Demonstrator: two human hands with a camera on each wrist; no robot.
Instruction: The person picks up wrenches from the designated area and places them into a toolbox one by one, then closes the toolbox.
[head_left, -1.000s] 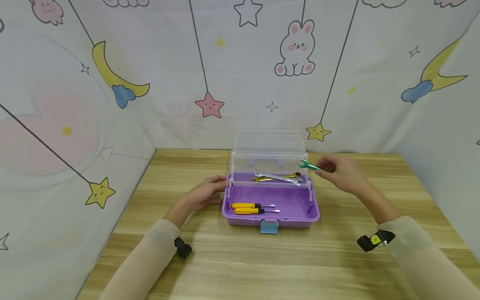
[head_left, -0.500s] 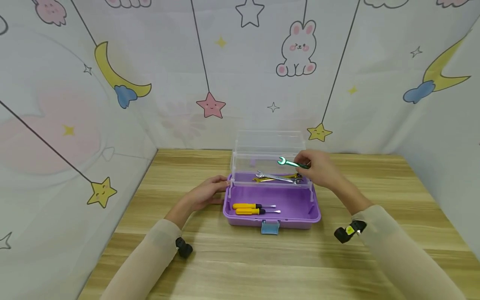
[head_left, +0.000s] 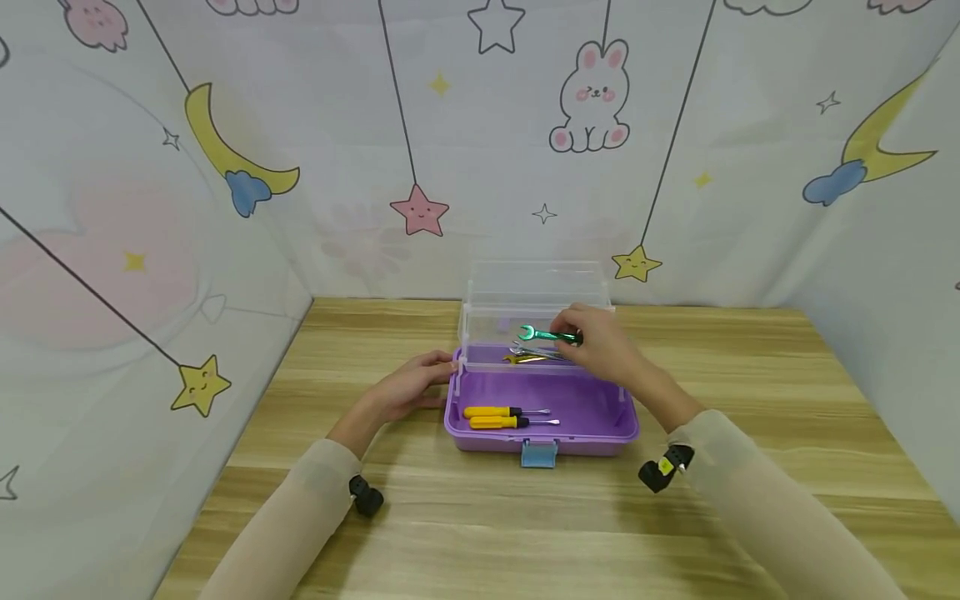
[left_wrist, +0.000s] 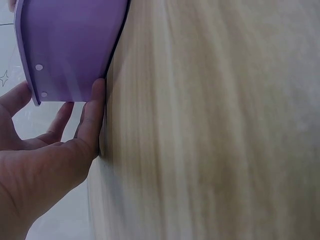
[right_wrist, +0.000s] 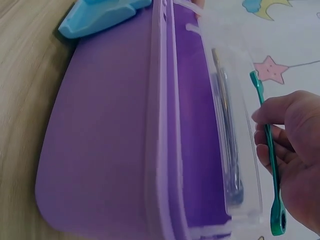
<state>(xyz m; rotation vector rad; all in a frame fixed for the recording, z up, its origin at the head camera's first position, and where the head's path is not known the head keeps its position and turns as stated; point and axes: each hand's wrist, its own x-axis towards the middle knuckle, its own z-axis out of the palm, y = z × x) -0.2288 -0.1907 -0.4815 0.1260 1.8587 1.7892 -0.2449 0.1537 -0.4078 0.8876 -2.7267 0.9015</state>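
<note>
My right hand (head_left: 600, 343) pinches a shiny green wrench (right_wrist: 271, 145) between thumb and fingers, its open end pointing left. It hovers over the clear tray (head_left: 471, 333) of a purple toolbox (head_left: 491, 445). In that tray lie a silver wrench (head_left: 538, 352) and a gold one (head_left: 517, 360), partly hidden behind the right hand. My left hand (head_left: 408, 385) holds the toolbox's left end; in the left wrist view, its digits span from the rim to the bottom edge. Two yellow-handled screwdrivers, the upper (head_left: 491, 412) and the lower (head_left: 497, 422), lie inside the purple base.
The clear lid (head_left: 538, 279) stands raised at the back, near the patterned cloth backdrop (head_left: 495, 150). A light-blue latch (head_left: 538, 454) hangs at the toolbox's front. Wood-grain tabletop (head_left: 480, 525) surrounds the box.
My right hand has carried the green wrench leftward, from beside the toolbox's right end to above its tray. My left hand has stayed at the left end.
</note>
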